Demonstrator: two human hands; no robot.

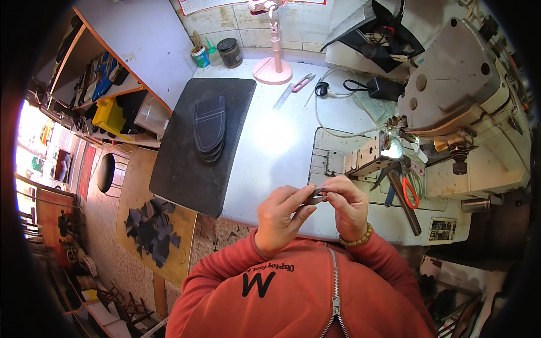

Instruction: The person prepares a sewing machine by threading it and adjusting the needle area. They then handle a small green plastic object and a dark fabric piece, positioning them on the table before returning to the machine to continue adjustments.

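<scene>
Close to my chest, both hands meet over the front edge of the white table. My left hand (283,217) pinches a small dark piece (316,198), apparently leather or cloth, between thumb and fingers. At its other end, the fingertips of my right hand (348,207) close on the same piece. Fingers cover much of it, so its full shape is hidden. Over to the left, a stack of dark rounded pieces (209,127) with pale stitching lies on a black mat (174,149).
A sewing machine (451,84) stands at the right. Beside it lie a hammer (410,211) and orange-handled scissors (409,191). Toward the back are a pink lamp (273,70), thread snips (304,82), a ruler (283,96) and a dark jar (230,53). Dark scraps (153,228) lie on a lower board.
</scene>
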